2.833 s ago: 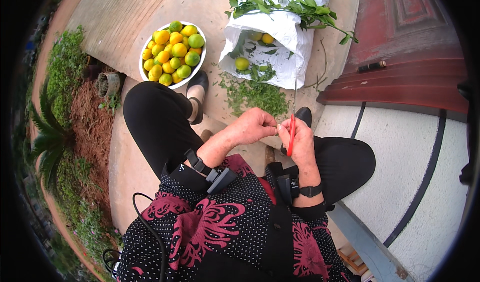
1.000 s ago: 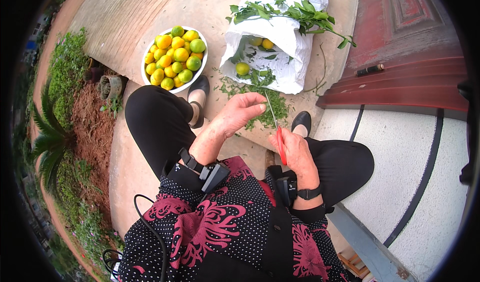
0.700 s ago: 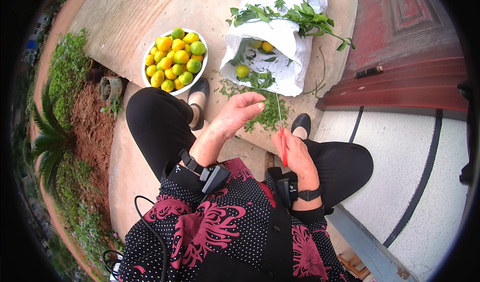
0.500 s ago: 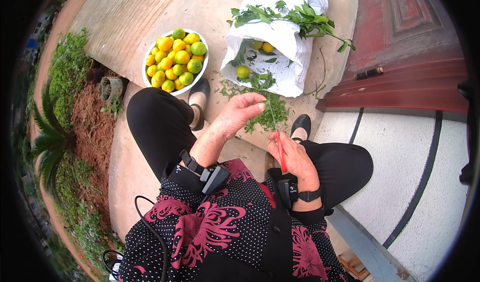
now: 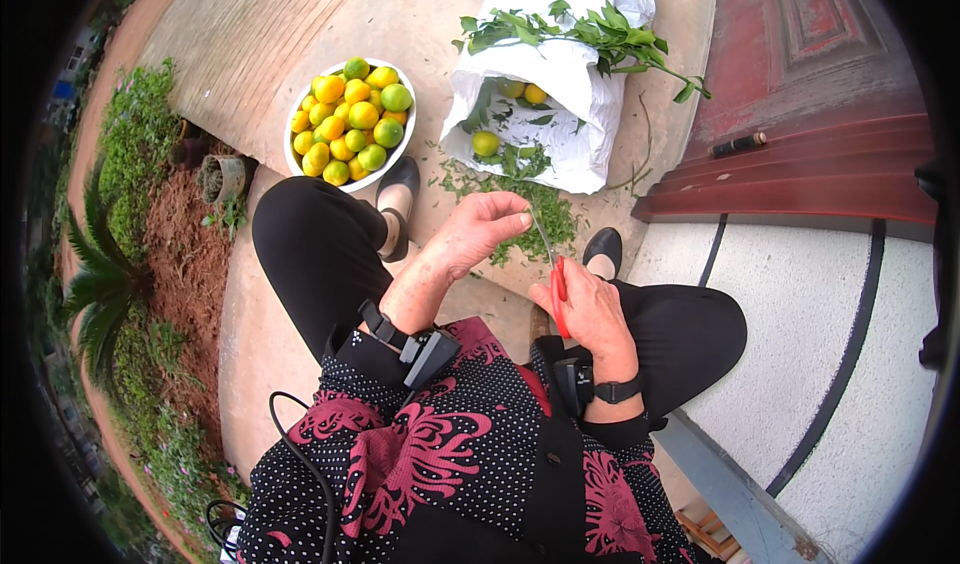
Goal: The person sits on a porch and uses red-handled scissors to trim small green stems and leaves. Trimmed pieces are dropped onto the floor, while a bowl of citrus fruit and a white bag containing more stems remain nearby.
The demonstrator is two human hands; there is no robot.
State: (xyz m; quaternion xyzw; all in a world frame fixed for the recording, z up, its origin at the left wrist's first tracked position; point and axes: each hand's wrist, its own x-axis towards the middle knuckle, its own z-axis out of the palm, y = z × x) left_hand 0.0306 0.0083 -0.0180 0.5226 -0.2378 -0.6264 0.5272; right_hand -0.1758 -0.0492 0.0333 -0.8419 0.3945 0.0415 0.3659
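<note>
My right hand [image 5: 597, 314] grips a pair of scissors with red handles [image 5: 559, 299]. Their thin metal blades point up and left, tips close to the fingers of my left hand [image 5: 482, 234]. Thumb and forefinger of that hand are pinched together on a small piece of green leaf, mostly hidden by the fingertips. Below both hands, finely cut green leaf clippings [image 5: 556, 222] lie scattered on the ground between my shoes.
A white bowl [image 5: 291, 164] heaped with yellow and green citrus fruit stands front left. Beside it, a white sack [image 5: 590, 154] lies open with several fruits and leaves inside; a leafy branch [image 5: 610, 36] rests across it. A red door [image 5: 800, 74] is at right, potted plants [image 5: 228, 178] at left.
The red scissor handles have turned and spread in my right hand, and the blades have shifted slightly. Less green shows at my left fingertips. My left hand has barely moved.
</note>
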